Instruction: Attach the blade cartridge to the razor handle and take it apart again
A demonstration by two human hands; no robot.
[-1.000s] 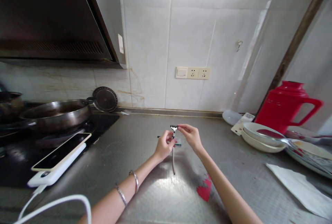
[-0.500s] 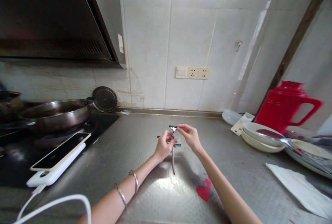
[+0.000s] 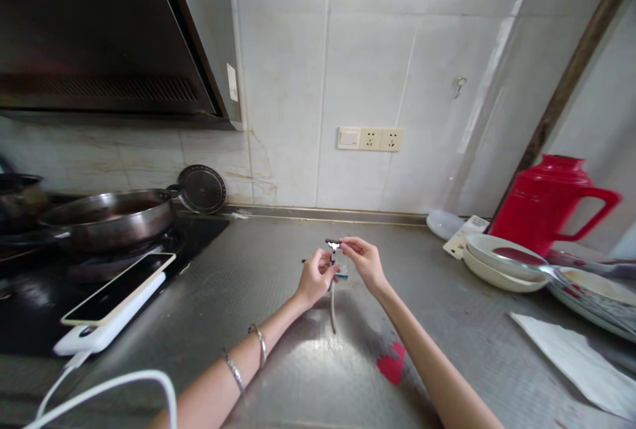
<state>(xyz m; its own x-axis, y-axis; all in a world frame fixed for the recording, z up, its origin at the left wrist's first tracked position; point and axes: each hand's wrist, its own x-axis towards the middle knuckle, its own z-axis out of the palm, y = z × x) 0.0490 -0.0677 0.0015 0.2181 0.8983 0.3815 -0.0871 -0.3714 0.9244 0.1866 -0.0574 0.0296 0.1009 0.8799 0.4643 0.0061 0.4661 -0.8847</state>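
My left hand (image 3: 317,279) is closed round the neck of a small T-shaped razor (image 3: 333,310), whose grey curved handle hangs down below the fingers. At the top is its dark crossbar head over a pale neck. The fingertips of my right hand (image 3: 365,262) pinch the right end of that head. Behind the fingers, a small clear piece with a teal edge (image 3: 342,275) shows partly. A thin dark bit (image 3: 307,261) sticks out left of my left hand; the fingers hide what it belongs to.
On the left, a phone (image 3: 119,290) rests on a white power bank (image 3: 112,326) with a cable, near a pan (image 3: 112,224) on the hob. Bowls (image 3: 501,270), a red thermos jug (image 3: 546,204) and white paper (image 3: 571,363) are at the right. A red patch (image 3: 392,364) marks the steel counter.
Both hands keep nearly the same place and grip. The razor's head and neck look slightly turned, and the whole view has shifted a little.
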